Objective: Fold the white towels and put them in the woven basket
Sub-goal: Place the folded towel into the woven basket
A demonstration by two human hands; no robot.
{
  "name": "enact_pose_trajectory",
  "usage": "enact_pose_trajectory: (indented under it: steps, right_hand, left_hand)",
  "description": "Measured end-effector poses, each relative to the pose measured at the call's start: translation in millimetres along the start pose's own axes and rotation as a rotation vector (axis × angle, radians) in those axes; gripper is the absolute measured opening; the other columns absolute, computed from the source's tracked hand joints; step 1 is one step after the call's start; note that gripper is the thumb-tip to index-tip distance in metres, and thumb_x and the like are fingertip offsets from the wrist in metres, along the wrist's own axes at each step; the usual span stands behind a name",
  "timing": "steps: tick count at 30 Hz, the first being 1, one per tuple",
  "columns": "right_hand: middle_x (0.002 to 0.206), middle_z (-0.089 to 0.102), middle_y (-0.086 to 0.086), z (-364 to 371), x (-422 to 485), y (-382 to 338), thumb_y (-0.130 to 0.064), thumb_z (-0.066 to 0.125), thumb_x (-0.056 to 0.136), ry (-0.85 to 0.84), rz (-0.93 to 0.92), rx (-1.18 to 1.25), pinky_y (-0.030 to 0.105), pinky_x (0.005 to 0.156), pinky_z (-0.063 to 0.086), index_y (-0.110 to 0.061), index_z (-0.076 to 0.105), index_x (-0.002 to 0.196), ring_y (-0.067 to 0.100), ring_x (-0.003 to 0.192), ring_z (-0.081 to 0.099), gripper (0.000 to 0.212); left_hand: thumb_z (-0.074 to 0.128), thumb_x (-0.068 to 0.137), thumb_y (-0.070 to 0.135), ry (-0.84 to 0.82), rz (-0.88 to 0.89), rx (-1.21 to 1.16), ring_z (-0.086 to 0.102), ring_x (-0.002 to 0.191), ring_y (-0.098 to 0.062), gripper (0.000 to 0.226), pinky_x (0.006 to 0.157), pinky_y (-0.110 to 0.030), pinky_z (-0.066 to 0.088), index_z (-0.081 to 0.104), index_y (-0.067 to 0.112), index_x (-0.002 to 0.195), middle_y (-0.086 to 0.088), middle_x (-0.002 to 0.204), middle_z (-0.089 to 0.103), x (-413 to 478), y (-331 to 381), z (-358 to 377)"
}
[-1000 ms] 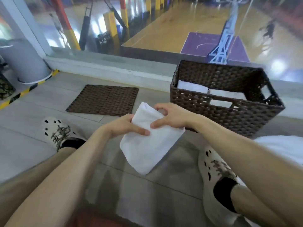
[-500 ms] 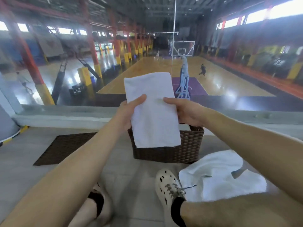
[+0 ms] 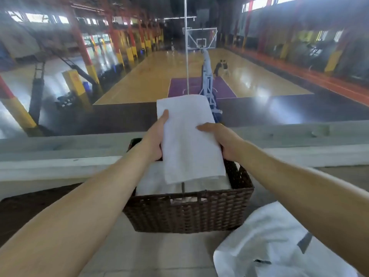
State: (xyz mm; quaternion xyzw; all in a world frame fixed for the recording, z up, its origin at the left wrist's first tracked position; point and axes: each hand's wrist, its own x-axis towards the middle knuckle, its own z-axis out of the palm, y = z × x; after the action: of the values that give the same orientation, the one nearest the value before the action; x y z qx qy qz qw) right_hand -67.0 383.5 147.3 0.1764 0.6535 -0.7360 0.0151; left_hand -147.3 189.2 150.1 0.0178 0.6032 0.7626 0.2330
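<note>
Head view has you holding a folded white towel (image 3: 189, 140) up at the centre of the frame, long side upright, with one hand on each side edge. Your left hand (image 3: 154, 140) grips the edge at the towel's 9 o'clock: the thumb lies flat on the face toward you, pointing up to 12 o'clock, and the other fingers are behind the cloth, out of sight. Your right hand (image 3: 221, 138) grips the edge at 3 o'clock in the same way, thumb pressed on the near face and pointing to 9 o'clock, the rest of the fingers hidden behind. The woven basket (image 3: 187, 212) stands on the floor (image 3: 159, 252) at the towel's 6 o'clock, its dark brown near wall facing you, and the towel's lower edge hangs over its opening; whether that edge touches what lies inside you cannot tell. Inside the basket are stacked white towels (image 3: 151, 182), filling it close to the rim. A loose white towel (image 3: 269, 236) lies crumpled on the floor at the basket's 4 o'clock, just beside its near corner. A dark mat (image 3: 24, 208) lies on the floor at the basket's 9 o'clock. A pale ledge (image 3: 60, 148) runs across behind the basket, and at 12 o'clock beyond it lies a basketball court (image 3: 151, 80) with a hoop stand (image 3: 206, 76)
</note>
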Motion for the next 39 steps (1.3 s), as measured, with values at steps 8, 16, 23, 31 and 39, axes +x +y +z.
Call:
enact_pose_trajectory:
  steps: [8,16,23,31,39]
  right_hand:
    - [0.105,0.080,0.011,-48.6,78.0,102.2,-0.032,0.076,0.080,0.214,0.321,-0.192,0.052,0.095,0.063,-0.012,0.069,0.114,0.033,0.095,0.078,0.040]
    - [0.154,0.049,0.025,-45.2,120.9,129.5,-0.018,0.052,0.104,0.245,0.350,-0.856,0.046,0.112,0.044,0.002,0.047,0.151,0.041,0.141,0.050,0.051]
    - [0.178,-0.007,0.010,-48.3,123.2,144.5,-0.057,0.056,0.101,-0.178,-0.095,-1.780,0.053,0.132,0.015,-0.021,0.006,0.171,0.033,0.165,-0.005,0.094]
    - [0.178,-0.018,0.008,-44.0,141.6,152.0,-0.057,0.050,0.105,-0.250,0.151,-1.735,0.057,0.132,0.016,-0.022,-0.008,0.171,0.032,0.164,-0.014,0.094]
    - [0.121,0.072,-0.003,-50.9,20.0,79.8,-0.041,0.065,0.102,0.103,-0.401,-1.233,0.031,0.091,0.052,-0.021,0.072,0.129,0.017,0.110,0.066,0.034]
  left_hand:
    - [0.034,0.110,0.062,-0.011,-0.407,0.004,0.072,0.123,-0.034,0.065,0.104,-0.048,0.056,0.070,0.015,0.137,-0.013,0.129,0.077,107.1,-140.7,-24.9]
    - [0.058,0.105,0.026,0.102,-0.256,0.760,0.073,0.100,-0.031,0.052,0.082,-0.048,0.064,0.044,0.003,0.150,-0.016,0.119,0.068,144.8,-162.9,-10.1]
    - [0.071,0.057,0.099,-0.539,0.128,1.830,-0.004,0.167,-0.022,0.154,0.135,-0.044,0.011,0.001,0.026,0.173,0.000,0.181,-0.009,143.6,-158.0,-23.9]
    - [0.088,0.049,0.087,-0.555,-0.048,1.880,-0.011,0.166,-0.019,0.171,0.135,-0.041,0.012,-0.017,0.027,0.170,0.004,0.179,-0.020,160.9,-160.3,-12.9]
    - [0.072,0.094,0.060,-0.386,0.280,1.846,0.049,0.145,-0.027,0.079,0.116,-0.045,0.046,0.047,0.023,0.159,-0.004,0.163,0.046,81.9,-110.2,19.3]
